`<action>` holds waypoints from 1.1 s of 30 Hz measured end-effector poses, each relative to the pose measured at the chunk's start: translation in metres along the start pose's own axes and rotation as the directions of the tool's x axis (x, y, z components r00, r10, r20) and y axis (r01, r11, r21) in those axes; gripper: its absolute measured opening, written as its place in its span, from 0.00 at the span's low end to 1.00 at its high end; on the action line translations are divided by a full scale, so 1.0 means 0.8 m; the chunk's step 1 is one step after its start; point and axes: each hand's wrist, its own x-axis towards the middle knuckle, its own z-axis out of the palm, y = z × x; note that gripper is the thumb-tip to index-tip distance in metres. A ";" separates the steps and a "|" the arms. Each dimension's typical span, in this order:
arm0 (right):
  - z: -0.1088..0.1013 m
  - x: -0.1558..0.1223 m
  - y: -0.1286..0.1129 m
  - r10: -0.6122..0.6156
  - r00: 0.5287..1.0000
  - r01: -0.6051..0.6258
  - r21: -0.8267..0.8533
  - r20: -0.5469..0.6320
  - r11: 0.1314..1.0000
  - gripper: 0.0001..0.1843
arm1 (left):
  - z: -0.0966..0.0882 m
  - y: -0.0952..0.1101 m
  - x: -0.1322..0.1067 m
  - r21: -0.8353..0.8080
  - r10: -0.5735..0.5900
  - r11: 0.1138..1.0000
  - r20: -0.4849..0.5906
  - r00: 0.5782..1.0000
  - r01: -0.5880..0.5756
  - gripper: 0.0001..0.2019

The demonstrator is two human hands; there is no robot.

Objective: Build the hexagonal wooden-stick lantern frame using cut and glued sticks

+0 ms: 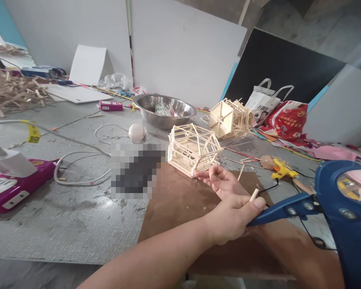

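Observation:
My left hand (233,216) reaches across from the lower left, closed round a short wooden stick (254,195) whose end pokes out by the thumb. The handle of a large blue hand tool with a hooked jaw (333,192), resembling a pipe cutter, meets this hand's fingertips. Beyond it, my right hand (221,182) has curled, pinched fingers; what they hold, if anything, cannot be made out. Its fingertips are at the lower corner of a lantern-like frame of thin wooden sticks (195,150). Behind the hand, a thin stick (241,172) slants upward. Both hands are over a brown board (174,200).
Behind stand a second stick frame (228,118) and a steel basin (165,120). A yellow glue gun (282,169) lies right, near a red bag (289,120). At left are a purple power strip (27,186), a white cable (78,182) and a stick heap (12,90).

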 end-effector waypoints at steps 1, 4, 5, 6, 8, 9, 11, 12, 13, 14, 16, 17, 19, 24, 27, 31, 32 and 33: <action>0.001 0.004 -0.001 0.036 0.999 -0.037 0.037 0.031 0.999 0.08 | -0.001 -0.002 0.000 -0.004 -0.003 1.000 -0.004 1.000 0.003 0.23; -0.002 0.007 -0.005 0.134 0.987 -0.140 0.071 0.084 0.988 0.10 | -0.002 -0.004 0.001 -0.021 -0.019 1.000 -0.011 1.000 0.018 0.23; -0.006 0.005 -0.007 0.172 0.982 -0.176 0.057 0.074 0.983 0.11 | -0.002 -0.003 0.001 -0.023 -0.024 0.999 -0.010 1.000 0.023 0.23; -0.011 0.002 -0.009 0.209 0.977 -0.210 0.025 0.047 0.977 0.12 | -0.002 -0.002 0.000 -0.021 -0.026 0.999 -0.010 1.000 0.025 0.24; -0.023 -0.006 -0.014 0.288 0.957 -0.291 -0.112 -0.047 0.950 0.13 | -0.001 0.002 -0.001 -0.013 -0.026 1.000 -0.014 1.000 0.026 0.25; -0.031 -0.011 -0.017 0.311 0.945 -0.326 -0.217 -0.101 0.920 0.12 | 0.000 0.004 -0.001 -0.008 -0.024 1.000 -0.019 1.000 0.024 0.25; -0.048 -0.020 -0.023 0.293 0.935 -0.355 -0.495 -0.201 0.793 0.09 | 0.000 0.008 -0.002 -0.008 -0.020 1.000 -0.021 1.000 0.020 0.26; -0.056 -0.023 -0.026 0.253 0.937 -0.349 -0.655 -0.240 0.670 0.07 | 0.001 0.009 -0.002 -0.010 -0.020 1.000 -0.020 1.000 0.020 0.26; -0.065 -0.026 -0.029 0.197 0.941 -0.337 -0.806 -0.274 0.486 0.06 | 0.001 0.010 -0.002 -0.016 -0.024 1.000 -0.017 1.000 0.023 0.27; -0.073 -0.028 -0.033 0.141 0.942 -0.333 -0.908 -0.306 0.254 0.05 | 0.001 0.011 -0.003 -0.022 -0.030 0.999 -0.017 0.999 0.030 0.27; -0.087 -0.030 -0.038 0.042 0.930 -0.355 -0.921 -0.366 -0.162 0.08 | 0.001 0.012 -0.003 -0.033 -0.046 0.998 -0.023 0.999 0.045 0.27; -0.092 -0.030 -0.041 0.001 0.918 -0.380 -0.879 -0.397 -0.288 0.10 | 0.001 0.012 -0.003 -0.034 -0.054 0.998 -0.027 0.998 0.053 0.27; -0.098 -0.028 -0.045 -0.069 0.890 -0.441 -0.809 -0.452 -0.390 0.13 | 0.001 0.011 -0.003 -0.035 -0.065 0.997 -0.023 0.998 0.065 0.26; -0.087 -0.017 -0.047 -0.190 0.905 -0.417 -0.883 -0.381 -0.217 0.13 | -0.001 0.008 -0.003 -0.039 -0.053 0.998 0.010 0.999 0.054 0.25; -0.062 -0.006 -0.040 -0.175 0.954 -0.219 -0.966 -0.241 0.135 0.14 | -0.002 0.005 -0.002 -0.043 -0.052 0.998 0.015 0.999 0.053 0.25; -0.027 0.005 -0.027 -0.023 0.991 -0.112 -0.923 -0.130 0.369 0.16 | -0.003 0.002 0.000 -0.050 -0.034 0.998 0.017 0.999 0.035 0.24; -0.022 0.007 -0.023 0.003 0.991 -0.125 -0.924 -0.133 0.362 0.16 | -0.003 0.001 0.000 -0.048 -0.028 0.998 0.022 0.999 0.029 0.23; -0.018 0.007 -0.020 0.022 0.988 -0.150 -0.930 -0.151 0.335 0.16 | -0.003 0.001 0.000 -0.047 -0.021 0.999 0.024 0.999 0.022 0.23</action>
